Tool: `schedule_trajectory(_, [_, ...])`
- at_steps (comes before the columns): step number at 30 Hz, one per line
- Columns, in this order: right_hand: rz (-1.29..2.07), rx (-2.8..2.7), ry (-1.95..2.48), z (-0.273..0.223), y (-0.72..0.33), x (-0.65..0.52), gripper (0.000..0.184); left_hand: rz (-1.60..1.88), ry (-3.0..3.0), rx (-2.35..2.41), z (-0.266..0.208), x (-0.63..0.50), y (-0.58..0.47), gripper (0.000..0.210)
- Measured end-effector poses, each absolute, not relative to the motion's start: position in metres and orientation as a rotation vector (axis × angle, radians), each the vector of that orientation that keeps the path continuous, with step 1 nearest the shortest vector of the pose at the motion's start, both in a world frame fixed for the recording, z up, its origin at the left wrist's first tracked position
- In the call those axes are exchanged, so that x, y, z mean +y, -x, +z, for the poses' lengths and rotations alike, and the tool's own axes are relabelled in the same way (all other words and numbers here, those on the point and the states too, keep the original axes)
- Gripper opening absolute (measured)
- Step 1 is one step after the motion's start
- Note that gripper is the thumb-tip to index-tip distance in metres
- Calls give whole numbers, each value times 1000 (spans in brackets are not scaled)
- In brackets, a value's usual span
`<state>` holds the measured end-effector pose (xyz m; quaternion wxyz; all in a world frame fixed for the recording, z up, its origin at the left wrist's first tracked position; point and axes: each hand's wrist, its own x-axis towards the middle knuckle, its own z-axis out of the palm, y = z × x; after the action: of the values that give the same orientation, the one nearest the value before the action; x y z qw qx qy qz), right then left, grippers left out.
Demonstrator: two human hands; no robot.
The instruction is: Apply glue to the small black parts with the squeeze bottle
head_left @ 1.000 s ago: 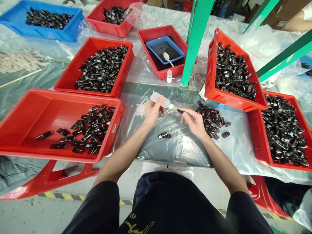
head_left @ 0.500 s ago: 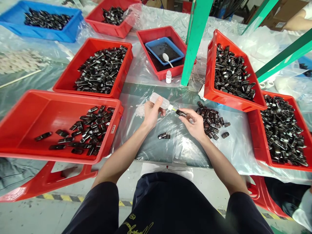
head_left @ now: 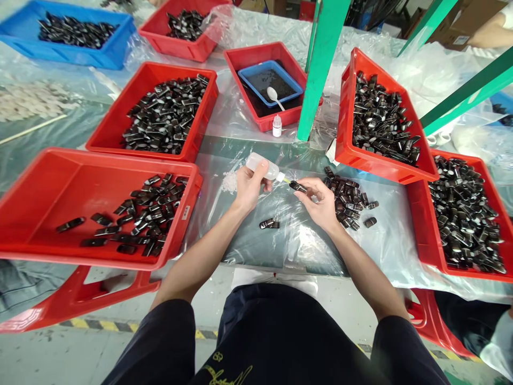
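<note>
My left hand (head_left: 250, 186) is closed round a translucent squeeze bottle (head_left: 262, 166), which lies tilted with its thin yellowish nozzle pointing right and down. The nozzle's tip meets, or nearly meets, a small glossy black part (head_left: 297, 186); I cannot tell whether they touch. That part is pinched between the fingertips of my right hand (head_left: 318, 202). Beside my right hand lies a loose pile of similar black parts (head_left: 349, 195). A couple more black pieces (head_left: 269, 223) rest on the plastic sheet below the bottle. Small clear bits (head_left: 230, 182) are scattered left of my left hand.
Red bins of black parts stand left (head_left: 96, 155), behind (head_left: 212, 115) and right (head_left: 419, 230), one propped at a slant (head_left: 347, 133). A green post (head_left: 320, 69) rises behind my hands, near a small white-capped bottle (head_left: 277, 126) and a blue tray (head_left: 294, 96) with a spoon (head_left: 273, 95).
</note>
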<state>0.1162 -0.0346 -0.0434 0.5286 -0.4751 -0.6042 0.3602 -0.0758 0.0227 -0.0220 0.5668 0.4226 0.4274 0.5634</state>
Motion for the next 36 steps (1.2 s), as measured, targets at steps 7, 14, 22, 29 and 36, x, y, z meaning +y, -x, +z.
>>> schedule_trajectory(7, [868,-1442,1141,-44,-116,-34,27,1336,-1010,1010,-23,23,76,62])
schedule_trajectory(14, [844,-1446,1100,-44,-117,-34,22,1350,-1021,990,-25,24,76,66])
schedule_trajectory(22, [858,-1444,1107,-46,-116,-32,25,1340,-993,988,-23,22,74,59])
schedule_trajectory(29, [877,-1393,1230,-44,-118,-31,35,1305,-835,1055,-24,25,73,52])
schedule_trajectory(36, [754,-1799,1230,-42,-116,-37,27,1403,-689,1062,-27,36,81,52])
